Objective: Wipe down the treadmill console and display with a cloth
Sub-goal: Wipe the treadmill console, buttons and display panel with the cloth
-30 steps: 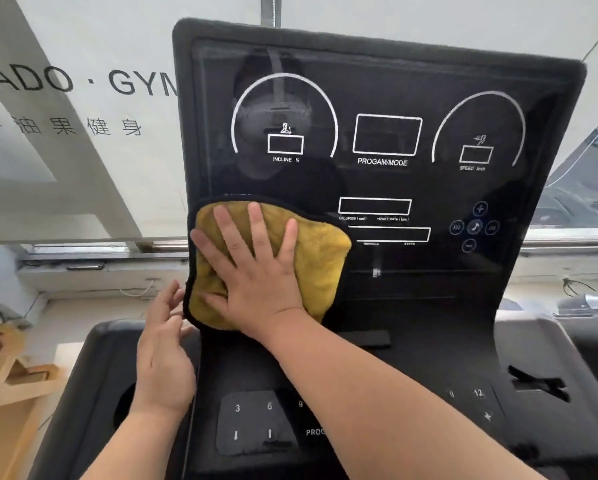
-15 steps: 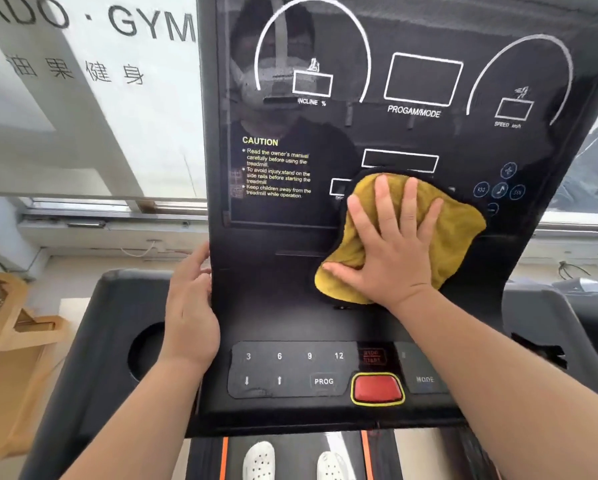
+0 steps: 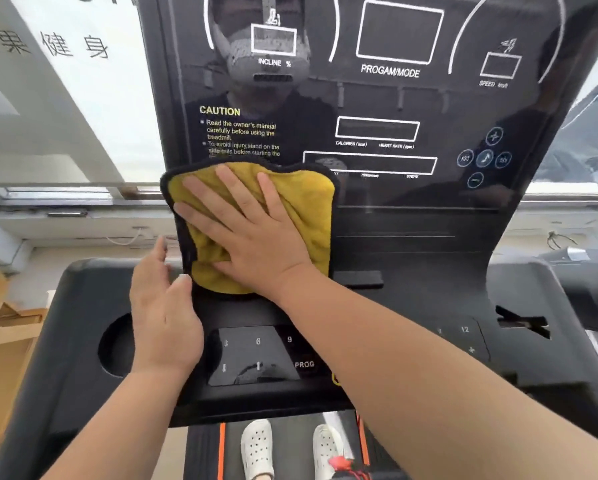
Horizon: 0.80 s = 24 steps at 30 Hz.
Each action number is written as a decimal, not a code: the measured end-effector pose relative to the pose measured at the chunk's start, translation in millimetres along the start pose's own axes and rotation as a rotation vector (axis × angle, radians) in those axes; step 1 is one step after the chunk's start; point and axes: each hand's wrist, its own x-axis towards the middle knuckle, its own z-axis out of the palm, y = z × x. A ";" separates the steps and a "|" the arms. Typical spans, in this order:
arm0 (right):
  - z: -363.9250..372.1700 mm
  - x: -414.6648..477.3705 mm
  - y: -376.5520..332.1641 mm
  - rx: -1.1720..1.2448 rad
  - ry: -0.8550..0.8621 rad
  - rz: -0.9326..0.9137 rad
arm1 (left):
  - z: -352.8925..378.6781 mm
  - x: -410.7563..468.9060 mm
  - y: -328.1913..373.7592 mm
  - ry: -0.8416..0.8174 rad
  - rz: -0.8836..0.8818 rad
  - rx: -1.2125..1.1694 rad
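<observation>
The right hand (image 3: 252, 233) lies flat with fingers spread, its grip released, pressing a yellow cloth (image 3: 304, 202) with black edging against the lower left of the treadmill's glossy display (image 3: 394, 109), where the cloth covers the bottom lines of the CAUTION text (image 3: 238, 131). The left hand (image 3: 162, 306) stands at the left edge of the console (image 3: 411, 306) just beside the cloth's lower corner, fingers straight and grasping nothing. Below the arms sit the keypad (image 3: 256, 355), a round cup holder (image 3: 112, 344) and two white shoes (image 3: 257, 448).
</observation>
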 end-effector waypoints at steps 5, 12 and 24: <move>14.2 -48.3 50.0 -0.012 0.112 0.053 | 27.5 -9.0 5.0 0.030 0.159 0.240; 29.1 -121.2 138.8 -0.059 0.192 0.137 | 62.4 -28.1 26.8 0.040 0.131 0.342; 26.8 -193.0 213.2 -0.073 0.132 0.111 | 83.7 -66.8 31.1 0.026 0.107 0.372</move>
